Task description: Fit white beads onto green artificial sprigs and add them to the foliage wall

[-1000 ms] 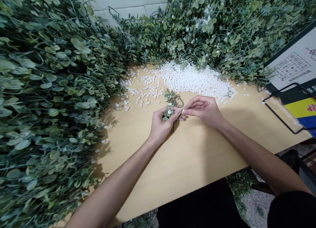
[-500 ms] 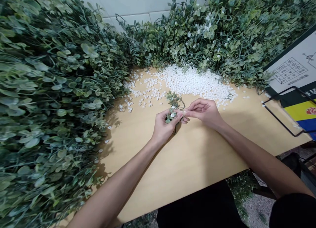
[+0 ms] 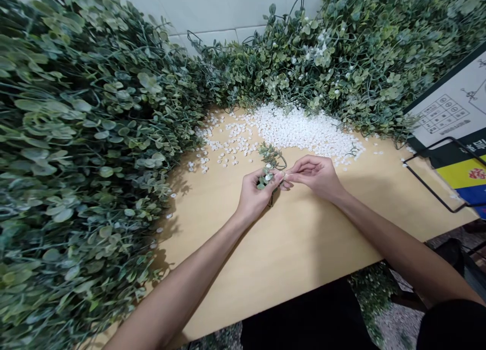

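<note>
My left hand (image 3: 255,194) is closed round a small artificial green sprig (image 3: 269,159) with white buds, held just above the wooden table (image 3: 288,244). My right hand (image 3: 316,176) meets it from the right, thumb and forefinger pinched at the sprig's tip on something small and white that I cannot make out clearly. A heap of small white beads (image 3: 299,130) lies just beyond both hands.
Thick piles of artificial green foliage (image 3: 76,152) cover the table's left side and foliage at the back (image 3: 341,61). A printed sign in a black wire stand (image 3: 451,147) sits at the right edge. Scattered beads (image 3: 224,147) spread left of the heap.
Both hands stay together on the sprig with only slight finger movement. The view has tilted a little, so everything sits slightly lower in the picture.
</note>
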`<state>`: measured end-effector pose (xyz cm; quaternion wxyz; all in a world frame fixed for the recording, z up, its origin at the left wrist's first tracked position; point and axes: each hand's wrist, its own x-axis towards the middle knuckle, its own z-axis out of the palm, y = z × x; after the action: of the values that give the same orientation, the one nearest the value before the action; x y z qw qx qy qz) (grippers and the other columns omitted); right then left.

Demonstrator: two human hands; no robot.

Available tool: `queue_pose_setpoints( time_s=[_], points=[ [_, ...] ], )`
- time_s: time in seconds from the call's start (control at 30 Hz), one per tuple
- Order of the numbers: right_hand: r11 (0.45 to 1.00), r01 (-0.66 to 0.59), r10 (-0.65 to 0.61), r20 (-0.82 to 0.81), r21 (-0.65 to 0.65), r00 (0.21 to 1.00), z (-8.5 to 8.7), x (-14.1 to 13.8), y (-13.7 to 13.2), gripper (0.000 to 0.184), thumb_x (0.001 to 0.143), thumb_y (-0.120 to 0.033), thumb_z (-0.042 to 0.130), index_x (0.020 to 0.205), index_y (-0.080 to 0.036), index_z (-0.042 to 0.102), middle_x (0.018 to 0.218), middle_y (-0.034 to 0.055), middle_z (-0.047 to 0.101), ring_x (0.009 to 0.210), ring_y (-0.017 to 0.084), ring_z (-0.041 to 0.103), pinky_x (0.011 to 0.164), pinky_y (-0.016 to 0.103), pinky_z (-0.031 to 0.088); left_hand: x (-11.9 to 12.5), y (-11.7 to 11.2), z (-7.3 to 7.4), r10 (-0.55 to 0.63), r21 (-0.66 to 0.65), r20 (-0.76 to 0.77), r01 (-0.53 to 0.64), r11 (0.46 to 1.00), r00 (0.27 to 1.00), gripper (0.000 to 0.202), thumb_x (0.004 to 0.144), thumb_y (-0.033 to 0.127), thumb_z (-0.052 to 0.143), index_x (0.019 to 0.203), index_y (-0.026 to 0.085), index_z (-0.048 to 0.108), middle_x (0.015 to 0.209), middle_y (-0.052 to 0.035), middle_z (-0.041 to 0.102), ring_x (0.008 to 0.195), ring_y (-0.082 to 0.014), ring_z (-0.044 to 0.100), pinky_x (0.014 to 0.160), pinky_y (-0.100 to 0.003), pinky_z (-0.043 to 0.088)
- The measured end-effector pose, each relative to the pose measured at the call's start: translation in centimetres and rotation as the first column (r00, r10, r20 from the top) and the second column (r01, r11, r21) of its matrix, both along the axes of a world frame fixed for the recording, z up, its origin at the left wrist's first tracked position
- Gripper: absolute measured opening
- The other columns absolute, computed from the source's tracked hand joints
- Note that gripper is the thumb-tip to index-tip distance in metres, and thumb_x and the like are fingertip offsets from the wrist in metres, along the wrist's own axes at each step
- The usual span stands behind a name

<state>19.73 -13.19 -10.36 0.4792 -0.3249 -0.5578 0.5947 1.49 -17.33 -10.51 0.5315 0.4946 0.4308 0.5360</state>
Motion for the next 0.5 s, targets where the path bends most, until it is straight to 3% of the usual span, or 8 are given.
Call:
queue_pose_setpoints(
  time_s=[0.27, 0.4, 0.5],
  points=[
    [1.0, -0.017, 0.017, -0.014, 0.008, 1.0, 0.2, -0.2, -0.2, 0.03, 0.069, -0.033, 0.096, 0.081, -0.019, 0.072, 0.079, 0.0041, 0.079, 0.069, 0.021, 0.076, 0.069, 0.036, 0.064, 0.0, 0.2, -0.4, 0.013, 0.007, 0.002, -0.013, 1.0, 1.0, 0.028, 0.085, 0.042, 0.082, 0.088, 0.014, 0.077, 0.08, -0.0078, 0.078, 0.07, -0.019, 0.073, 0.073, -0.032, 0.06],
    [0.999, -0.047, 0.047, 0.013, 0.024, 0.999, 0.7, 0.6, 0.2, 0.033, 0.07, -0.034, 0.095, 0.087, -0.02, 0.072, 0.086, 0.0035, 0.079, 0.077, 0.021, 0.077, 0.078, 0.038, 0.065, 0.1, 0.2, -0.2, 0.047, 0.052, -0.054, -0.044, 0.998, 0.997, 0.027, 0.087, 0.041, 0.08, 0.095, 0.016, 0.077, 0.093, -0.007, 0.078, 0.083, -0.0189, 0.073, 0.081, -0.03, 0.059],
    [0.996, -0.072, 0.066, 0.09, 0.057, 0.994, 2.1, 1.6, 0.4, 0.035, 0.069, -0.036, 0.096, 0.087, -0.02, 0.07, 0.091, 0.0036, 0.078, 0.087, 0.02, 0.076, 0.086, 0.036, 0.063, 0.2, 0.0, 0.1, 0.054, 0.096, -0.048, -0.049, 0.994, 0.997, 0.03, 0.086, 0.039, 0.082, 0.106, 0.018, 0.075, 0.103, -0.0069, 0.078, 0.095, -0.0194, 0.073, 0.09, -0.03, 0.057]
  ],
)
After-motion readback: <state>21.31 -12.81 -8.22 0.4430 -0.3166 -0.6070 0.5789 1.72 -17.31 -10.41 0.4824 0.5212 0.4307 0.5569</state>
